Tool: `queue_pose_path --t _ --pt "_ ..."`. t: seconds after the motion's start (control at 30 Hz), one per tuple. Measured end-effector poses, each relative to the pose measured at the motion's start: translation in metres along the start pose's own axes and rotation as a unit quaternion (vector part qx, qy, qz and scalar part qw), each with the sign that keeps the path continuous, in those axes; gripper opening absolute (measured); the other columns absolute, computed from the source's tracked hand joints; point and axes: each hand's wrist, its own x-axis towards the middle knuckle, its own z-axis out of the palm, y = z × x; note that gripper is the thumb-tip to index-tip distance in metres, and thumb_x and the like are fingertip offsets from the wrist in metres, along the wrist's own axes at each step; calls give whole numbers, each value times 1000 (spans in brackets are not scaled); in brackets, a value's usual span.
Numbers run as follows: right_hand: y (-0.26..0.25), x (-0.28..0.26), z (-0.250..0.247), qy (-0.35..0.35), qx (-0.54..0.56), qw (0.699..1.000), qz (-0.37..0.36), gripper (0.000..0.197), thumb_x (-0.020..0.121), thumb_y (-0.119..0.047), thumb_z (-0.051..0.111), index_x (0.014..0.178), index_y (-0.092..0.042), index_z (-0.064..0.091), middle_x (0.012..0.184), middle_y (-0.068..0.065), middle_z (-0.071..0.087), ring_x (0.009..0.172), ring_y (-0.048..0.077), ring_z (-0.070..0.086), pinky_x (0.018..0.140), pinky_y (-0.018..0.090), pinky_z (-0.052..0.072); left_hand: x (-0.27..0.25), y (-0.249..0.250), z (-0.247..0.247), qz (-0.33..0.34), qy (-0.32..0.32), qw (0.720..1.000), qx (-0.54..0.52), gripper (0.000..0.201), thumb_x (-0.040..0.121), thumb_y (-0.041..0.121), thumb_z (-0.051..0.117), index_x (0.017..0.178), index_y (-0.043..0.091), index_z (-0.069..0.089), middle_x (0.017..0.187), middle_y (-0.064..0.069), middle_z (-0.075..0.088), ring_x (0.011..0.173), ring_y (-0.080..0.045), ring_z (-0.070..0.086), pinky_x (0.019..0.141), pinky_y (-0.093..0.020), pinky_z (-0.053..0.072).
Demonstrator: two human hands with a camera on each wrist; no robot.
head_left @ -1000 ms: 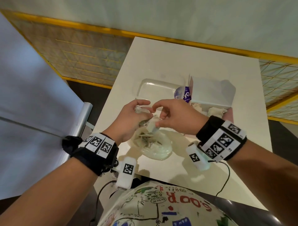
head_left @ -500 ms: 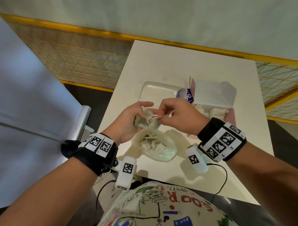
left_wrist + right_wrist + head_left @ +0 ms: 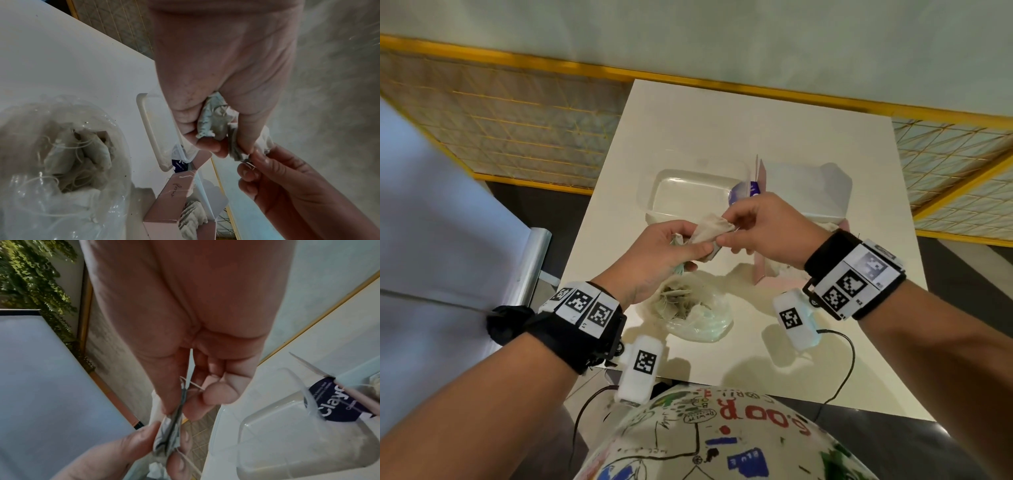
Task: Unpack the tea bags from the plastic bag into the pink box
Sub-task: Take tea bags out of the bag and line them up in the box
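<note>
My left hand (image 3: 671, 246) holds a small bunch of pale tea bags (image 3: 213, 123) above the open plastic bag (image 3: 695, 308), which lies on the white table and holds several more tea bags (image 3: 78, 155). My right hand (image 3: 763, 226) pinches the end of one tea bag (image 3: 710, 229) that sticks out of the left hand's bunch. In the right wrist view the thumb and forefinger press that tea bag (image 3: 174, 417) flat between them. The pink box (image 3: 767, 270) stands open just right of both hands, with tea bags (image 3: 191, 216) inside it.
A clear plastic container (image 3: 688, 195) lies on the table behind the hands, with a purple labelled packet (image 3: 743, 192) beside it. The box's white lid (image 3: 804, 188) stands open at the back. A cable (image 3: 842, 363) runs along the table's near edge.
Both hands have risen from the plastic bag's mouth and shifted right. The tea bag between them has been drawn out longer.
</note>
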Motion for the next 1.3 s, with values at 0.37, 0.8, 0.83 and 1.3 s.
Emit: queue_pose_path --t 0.37,0.8,0.83,1.3 --pt "106 1 -67 -4 -331 935 126 16 87 -19 68 101 -13 68 96 -4 58 99 24 61 72 28 35 5 -4 16 -72 62 994 -47 24 87 5 73 111 5 71 115 -23 73 90 -27 72 93 -45 53" --pt "162 24 -20 -157 -325 927 101 17 87 -10 62 101 -11 72 98 3 67 94 27 60 79 22 34 0 -21 30 -119 120 984 -56 20 94 4 66 114 1 68 110 -20 75 84 -24 71 85 -38 55" --pt "164 24 -20 -151 -328 927 98 19 87 -12 64 105 -13 72 99 1 67 97 26 61 78 22 35 0 -22 32 -121 123 983 -61 19 94 3 66 113 1 68 108 -20 74 80 -24 69 83 -37 54" --pt "169 33 -20 -34 -367 926 80 25 82 -20 65 104 -11 57 69 -8 51 60 14 55 56 24 41 -3 -29 45 -141 129 980 -61 26 93 -4 61 119 0 66 111 -24 73 82 -28 67 68 -30 56"
